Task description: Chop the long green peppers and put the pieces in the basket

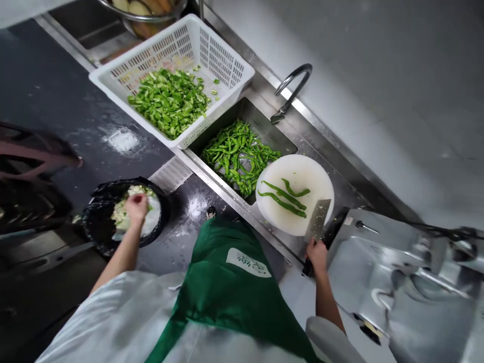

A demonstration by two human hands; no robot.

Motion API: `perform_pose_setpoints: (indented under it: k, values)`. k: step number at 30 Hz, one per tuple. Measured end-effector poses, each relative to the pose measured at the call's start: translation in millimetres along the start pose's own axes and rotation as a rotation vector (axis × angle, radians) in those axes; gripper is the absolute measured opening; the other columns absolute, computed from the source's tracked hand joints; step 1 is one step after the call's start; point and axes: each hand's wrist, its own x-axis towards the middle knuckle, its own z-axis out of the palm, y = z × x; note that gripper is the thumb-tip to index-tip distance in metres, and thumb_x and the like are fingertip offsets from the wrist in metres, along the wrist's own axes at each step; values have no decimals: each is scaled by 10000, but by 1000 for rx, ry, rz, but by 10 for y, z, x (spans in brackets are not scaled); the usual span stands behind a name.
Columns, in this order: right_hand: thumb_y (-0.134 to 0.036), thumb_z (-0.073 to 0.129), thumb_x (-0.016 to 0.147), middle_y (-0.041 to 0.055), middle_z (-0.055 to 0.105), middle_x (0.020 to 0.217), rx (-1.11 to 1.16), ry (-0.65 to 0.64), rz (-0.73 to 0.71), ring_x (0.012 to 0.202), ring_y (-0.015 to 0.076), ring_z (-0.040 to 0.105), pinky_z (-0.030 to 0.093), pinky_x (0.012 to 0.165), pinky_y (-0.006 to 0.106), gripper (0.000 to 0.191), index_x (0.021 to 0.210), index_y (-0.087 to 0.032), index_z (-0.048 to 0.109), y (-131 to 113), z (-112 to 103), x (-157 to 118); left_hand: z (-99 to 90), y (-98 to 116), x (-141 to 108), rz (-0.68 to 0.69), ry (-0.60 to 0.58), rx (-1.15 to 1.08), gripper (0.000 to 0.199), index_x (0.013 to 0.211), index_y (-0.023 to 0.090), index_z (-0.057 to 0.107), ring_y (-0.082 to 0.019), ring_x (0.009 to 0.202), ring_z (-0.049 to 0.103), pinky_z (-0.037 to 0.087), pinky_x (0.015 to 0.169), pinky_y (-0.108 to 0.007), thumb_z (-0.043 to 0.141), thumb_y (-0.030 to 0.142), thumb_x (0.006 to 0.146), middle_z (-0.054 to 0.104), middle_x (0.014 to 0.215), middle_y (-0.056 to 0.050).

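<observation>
My right hand [317, 253] grips the handle of a cleaver [318, 218], whose blade lies over the right edge of a round white cutting board [276, 171]. Several long green chili peppers [289, 200] rest on the board, left of the blade. Over a trash bin lined with a black bag [94, 201], my left hand [136, 205] is held with its fingers drawn together; whether anything is between them is hidden. Pale and green scraps [121, 216] lie in the bin below it.
A sink [270, 133] beside the board holds many whole green chilies [242, 151]. Across it sits a white plastic basket [223, 55] of chopped green peppers [172, 103]. A faucet [293, 91] rises behind. Metal equipment [363, 262] stands at right, a metal bowl [151, 17] at the top.
</observation>
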Motion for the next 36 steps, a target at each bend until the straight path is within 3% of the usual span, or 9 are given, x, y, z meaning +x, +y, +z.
perform_pose_setpoints:
  k: [4, 7, 10, 13, 17, 22, 27, 33, 36]
  values:
    - [-245, 430, 1011, 128, 629, 532, -15, -59, 39, 673, 279, 716, 474, 665, 308, 381, 1044, 4, 716, 31, 68, 71, 1262, 942, -791, 456, -443, -62, 131, 795, 196, 692, -182, 848, 649, 518, 888, -341, 583, 130, 826, 737, 866, -35]
    - [-239, 430, 1018, 169, 687, 635, -53, -43, 27, 775, 296, 743, 482, 703, 310, 378, 1064, 12, 708, 34, 134, 85, 2177, 1697, -1509, 776, -749, -105, 181, 893, 248, 766, -176, 938, 676, 521, 919, -307, 614, 156, 860, 763, 973, -35]
    - [-212, 414, 1026, 244, 743, 908, -57, -1, -16, 923, 290, 744, 478, 750, 293, 367, 1090, 9, 699, -16, 137, -12, 2870, 2300, -2193, 1148, -1010, 23, 248, 1002, 193, 774, -206, 1052, 656, 464, 1030, -336, 574, 126, 871, 748, 1057, -85]
    - [-191, 388, 1039, 248, 736, 1033, -30, 6, -58, 970, 271, 728, 463, 789, 277, 362, 1108, -2, 689, -48, 107, -48, 3400, 2627, -2797, 1252, -1102, 342, 216, 988, 127, 772, -281, 1129, 635, 430, 1064, -409, 585, 180, 894, 733, 1108, -172]
    - [-203, 351, 1060, 262, 720, 1029, 69, 5, -55, 958, 270, 703, 434, 783, 281, 370, 1127, -6, 657, 47, 132, 32, 3959, 2638, -3360, 1259, -1144, 597, 272, 964, 66, 747, -401, 1185, 613, 405, 1072, -533, 763, 288, 807, 715, 1103, -258]
    - [-231, 349, 1057, 233, 721, 980, 240, -33, -109, 893, 265, 686, 416, 751, 293, 356, 1119, -54, 652, 263, 209, 99, 4229, 2447, -3506, 1290, -1229, 759, 354, 1158, 86, 701, -333, 1151, 662, 446, 1066, -448, 712, 156, 811, 704, 1184, -216]
    - [-260, 394, 1037, 187, 741, 985, 299, -78, -83, 911, 240, 685, 427, 788, 281, 332, 1056, -90, 678, 486, 167, 236, 4050, 2223, -3363, 1408, -1361, 742, 419, 1322, 158, 650, -292, 1265, 584, 371, 1160, -410, 589, 232, 914, 652, 1316, -155]
    - [-404, 542, 957, 83, 681, 683, 669, -17, 25, 726, 219, 661, 465, 659, 266, 305, 794, -162, 631, 779, 373, 476, 3817, 1614, -3630, 1410, -1014, 542, 623, 1553, 68, 390, -351, 1510, 303, 128, 1268, -549, 331, 414, 1038, 427, 1564, -227]
    - [-571, 576, 917, -20, 523, 484, 1056, -143, 82, 482, 161, 543, 430, 484, 252, 411, 712, -217, 535, 801, 578, 486, 3792, 1427, -3773, 1444, -1034, 599, 623, 1564, 57, 365, -347, 1553, 225, 96, 1281, -552, 300, 393, 1043, 360, 1624, -207]
